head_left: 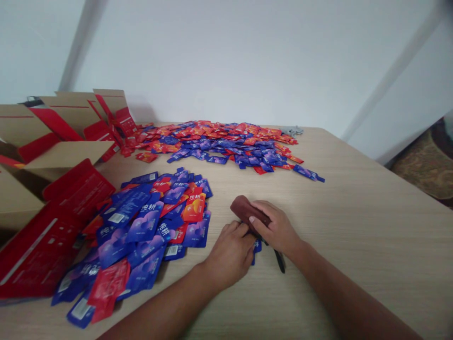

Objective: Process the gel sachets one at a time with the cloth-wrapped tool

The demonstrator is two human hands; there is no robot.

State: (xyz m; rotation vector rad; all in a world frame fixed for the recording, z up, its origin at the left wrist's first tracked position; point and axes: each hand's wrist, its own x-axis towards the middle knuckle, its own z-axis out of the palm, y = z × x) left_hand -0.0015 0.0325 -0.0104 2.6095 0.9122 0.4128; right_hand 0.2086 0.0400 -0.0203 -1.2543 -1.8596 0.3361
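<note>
My right hand (274, 224) is wrapped round a dark red-brown object (244, 208) with a rounded end; its exact kind I cannot make out. A thin black piece (280, 262) sticks out below that hand towards me. Close beside it, my left hand (231, 252) has its fingers curled, pressing on a blue sachet (257, 246) that lies on the table. Most of this sachet is hidden by both hands. To the left of my left hand is a heap of blue and red sachets (146, 222), several printed with white characters and some with barcodes.
Open red cardboard boxes (31, 248) with tan insides stand along the left. A long pile of red and blue sachets (219, 141) stretches across the back of the wooden table (354, 212). Something grey (293, 131) lies at its right end. A pale wall (240, 61) rises behind.
</note>
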